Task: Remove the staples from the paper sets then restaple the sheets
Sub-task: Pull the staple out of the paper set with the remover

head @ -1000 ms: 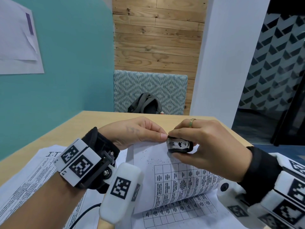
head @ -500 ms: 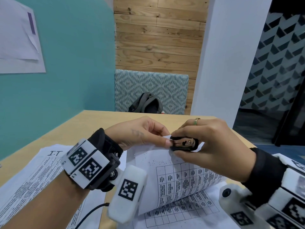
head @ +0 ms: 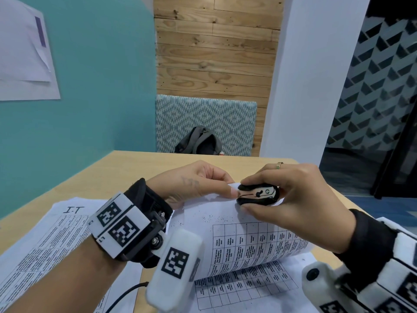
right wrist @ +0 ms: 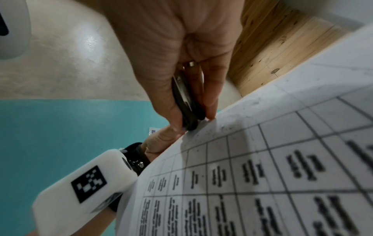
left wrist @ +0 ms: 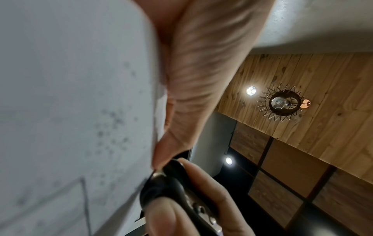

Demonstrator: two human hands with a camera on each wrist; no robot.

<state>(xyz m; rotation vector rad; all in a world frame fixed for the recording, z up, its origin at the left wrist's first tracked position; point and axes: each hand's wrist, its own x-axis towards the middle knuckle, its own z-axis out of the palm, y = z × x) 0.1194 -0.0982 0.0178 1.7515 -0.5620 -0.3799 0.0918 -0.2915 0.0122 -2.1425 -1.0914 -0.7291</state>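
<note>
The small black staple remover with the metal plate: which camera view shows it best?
The head view: the small black staple remover with the metal plate is sharp, side-on, pinched by the right hand at the sheet's corner. The left wrist view shows it blurred; the right wrist view only its thin edge between fingers.

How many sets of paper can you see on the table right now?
3. One printed set lies flat at left under the left forearm; one gridded set lies flat near the front edge; one is lifted and curled, pinched by the left hand. More may be hidden underneath.
</note>
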